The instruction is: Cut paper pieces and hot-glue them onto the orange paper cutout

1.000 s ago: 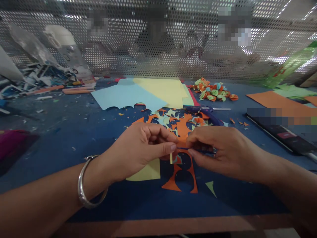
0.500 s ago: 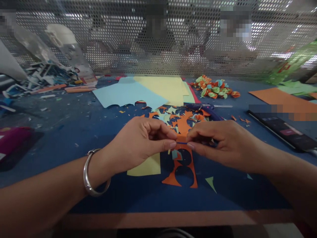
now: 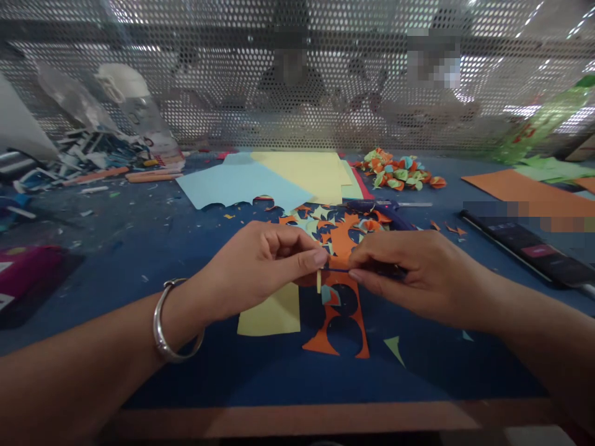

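Observation:
A thin dark blue stick (image 3: 336,270) runs level between my two hands. My right hand (image 3: 418,272) pinches it between thumb and forefinger. At its other end my left hand (image 3: 260,266) is closed, thumb against fingers, where a narrow yellow paper strip (image 3: 319,282) hangs down from the fingertips. What lies inside the left pinch is mostly hidden. Beneath the hands lies an orange paper sheet (image 3: 363,337) with round holes cut out of it. A yellow paper piece (image 3: 274,313) lies partly under my left hand.
Behind the hands are paper scraps (image 3: 320,214), a blue glue gun (image 3: 395,212), paper sheets (image 3: 242,179) and a heap of small paper flowers (image 3: 402,172). A phone (image 3: 525,248) lies right. A bottle (image 3: 144,118) and a purple packet (image 3: 25,269) are left; a perforated metal screen (image 3: 223,80) stands behind.
My left thumb has rolled up over its fingers, and the yellow strip now hangs clearly below them. The right hand keeps its pinch on the stick. The view has tilted up slightly.

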The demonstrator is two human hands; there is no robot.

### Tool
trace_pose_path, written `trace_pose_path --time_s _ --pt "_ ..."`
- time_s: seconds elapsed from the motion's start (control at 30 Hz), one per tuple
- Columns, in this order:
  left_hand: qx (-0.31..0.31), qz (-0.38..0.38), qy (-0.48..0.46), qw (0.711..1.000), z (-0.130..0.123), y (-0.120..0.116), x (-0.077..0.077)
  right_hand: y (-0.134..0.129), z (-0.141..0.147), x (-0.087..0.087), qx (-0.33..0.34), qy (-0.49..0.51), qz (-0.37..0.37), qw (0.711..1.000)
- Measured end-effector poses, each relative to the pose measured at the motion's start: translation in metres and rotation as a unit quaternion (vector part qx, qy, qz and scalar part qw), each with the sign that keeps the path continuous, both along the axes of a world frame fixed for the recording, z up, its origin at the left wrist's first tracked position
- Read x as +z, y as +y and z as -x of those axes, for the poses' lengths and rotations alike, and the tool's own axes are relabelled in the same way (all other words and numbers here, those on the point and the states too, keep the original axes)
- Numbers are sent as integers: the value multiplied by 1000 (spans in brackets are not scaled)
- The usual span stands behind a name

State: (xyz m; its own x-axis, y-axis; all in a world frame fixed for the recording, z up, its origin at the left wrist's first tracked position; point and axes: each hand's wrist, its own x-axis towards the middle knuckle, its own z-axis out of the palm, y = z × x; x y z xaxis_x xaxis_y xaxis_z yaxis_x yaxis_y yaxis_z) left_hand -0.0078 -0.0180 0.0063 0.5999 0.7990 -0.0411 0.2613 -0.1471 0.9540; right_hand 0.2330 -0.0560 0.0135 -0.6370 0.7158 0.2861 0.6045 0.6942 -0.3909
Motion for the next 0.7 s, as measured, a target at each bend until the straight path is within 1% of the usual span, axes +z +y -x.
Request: trace_pose_path --time_s 0.17,0.27,0.37,0.53,0.6,0.7 --pt "-4 31 -10 999 2 1 -2 -1 1 0 -4 -11 -3 1000" --pt "-5 32 -15 999 1 0 -3 -1 1 0 0 -16 -3 1000" --pt "-2 1 -2 1000 0 -1 -3 0 0 0 1 -13 -2 1000" --pt "1 -102 40 994 1 -6 -4 -1 -2 0 -2 -8 3 1000" --pt "-1 -117 49 992 1 -7 -4 -1 -2 0 -1 -9 6 1000" --pt "-2 -120 55 991 1 -6 -5 0 -2 0 -2 -9 15 1000"
